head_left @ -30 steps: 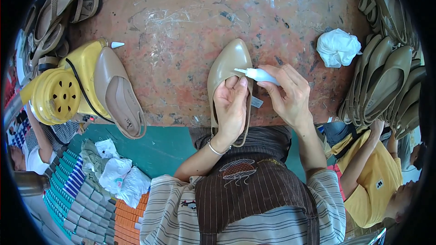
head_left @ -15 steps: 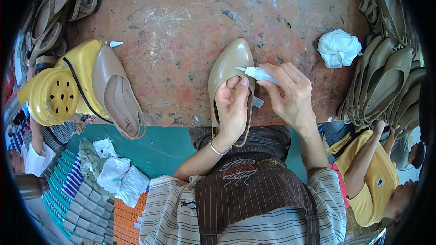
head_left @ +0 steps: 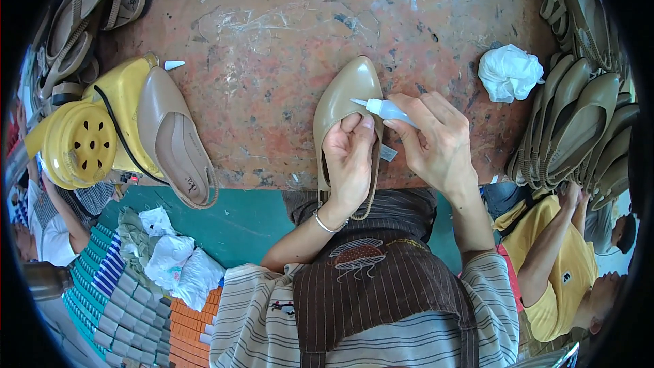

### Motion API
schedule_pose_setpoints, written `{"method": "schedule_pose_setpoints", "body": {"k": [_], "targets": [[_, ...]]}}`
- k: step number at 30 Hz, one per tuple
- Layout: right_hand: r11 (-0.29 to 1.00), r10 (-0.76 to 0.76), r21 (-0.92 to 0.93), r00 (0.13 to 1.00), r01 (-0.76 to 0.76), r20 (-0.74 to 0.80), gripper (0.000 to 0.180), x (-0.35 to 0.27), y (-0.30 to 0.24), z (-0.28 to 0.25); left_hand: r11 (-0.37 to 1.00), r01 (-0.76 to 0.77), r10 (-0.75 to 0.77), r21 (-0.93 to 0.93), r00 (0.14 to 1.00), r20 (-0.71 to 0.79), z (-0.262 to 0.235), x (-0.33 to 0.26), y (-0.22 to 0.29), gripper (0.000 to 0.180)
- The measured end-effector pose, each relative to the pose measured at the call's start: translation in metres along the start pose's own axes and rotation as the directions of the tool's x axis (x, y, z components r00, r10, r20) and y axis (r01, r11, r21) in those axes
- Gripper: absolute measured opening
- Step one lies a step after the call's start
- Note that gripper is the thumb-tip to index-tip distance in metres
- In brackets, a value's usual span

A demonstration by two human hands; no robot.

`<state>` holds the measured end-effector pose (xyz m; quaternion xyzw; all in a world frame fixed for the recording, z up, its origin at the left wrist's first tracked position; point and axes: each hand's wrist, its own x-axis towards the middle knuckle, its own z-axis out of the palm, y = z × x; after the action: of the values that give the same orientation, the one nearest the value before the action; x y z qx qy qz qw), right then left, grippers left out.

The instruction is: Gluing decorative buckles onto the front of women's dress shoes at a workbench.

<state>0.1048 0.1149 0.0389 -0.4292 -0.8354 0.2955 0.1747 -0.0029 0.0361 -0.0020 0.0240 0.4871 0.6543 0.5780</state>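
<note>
A beige pointed slingback shoe (head_left: pixel 340 95) stands toe-away at the near edge of the workbench. My left hand (head_left: pixel 349 163) reaches into its opening and grips the upper near the vamp, with fingertips hidden inside. In my right hand (head_left: pixel 439 140) is a small translucent glue bottle (head_left: pixel 392 109), pinched between thumb and fingers. Its fine nozzle points left and meets or hovers just over the shoe's upper, above the opening's edge; I cannot tell whether it touches. A small clear tag (head_left: pixel 387 153) shows beside the shoe's right side.
A matching shoe (head_left: pixel 167 123) leans on a yellow machine (head_left: pixel 129 136) at the left, with a white cap (head_left: pixel 174 65) close by. Crumpled white tissue (head_left: pixel 510 73) lies to the right. Piled shoes (head_left: pixel 579 116) line the right edge; sandals (head_left: pixel 82 7) fill the far left. Co-workers sit on both sides.
Both hands, the shoe and the glue bottle stay almost in place. My right hand shifts very slightly. The co-worker's arm at the left has moved.
</note>
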Motion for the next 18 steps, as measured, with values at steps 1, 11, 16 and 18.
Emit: {"method": "schedule_pose_setpoints", "body": {"k": [1,11,16,18], "targets": [[1.000,0.007,0.001,1.000,-0.007,0.003,0.022,-0.001,0.000,-0.001,1.000,0.000,0.000,0.000,1.000,0.000,0.000,0.000,0.000,0.011],[0.993,0.081,0.087,0.997,-0.082,0.014,0.022,-0.008,0.010,-0.006,0.999,0.004,-0.005,-0.038,1.000,-0.010,-0.001,0.001,0.000,0.008],[0.661,0.395,0.700,0.919,-0.271,-0.017,0.027,0.001,0.029,0.002,0.992,-0.003,0.013,-0.128,0.997,0.077,-0.008,0.001,-0.004,0.008],[0.678,0.316,0.734,0.916,-0.034,-0.249,0.026,0.023,0.038,0.018,0.995,0.014,-0.009,-0.099,0.998,0.060,0.000,0.003,0.000,0.009]]}}
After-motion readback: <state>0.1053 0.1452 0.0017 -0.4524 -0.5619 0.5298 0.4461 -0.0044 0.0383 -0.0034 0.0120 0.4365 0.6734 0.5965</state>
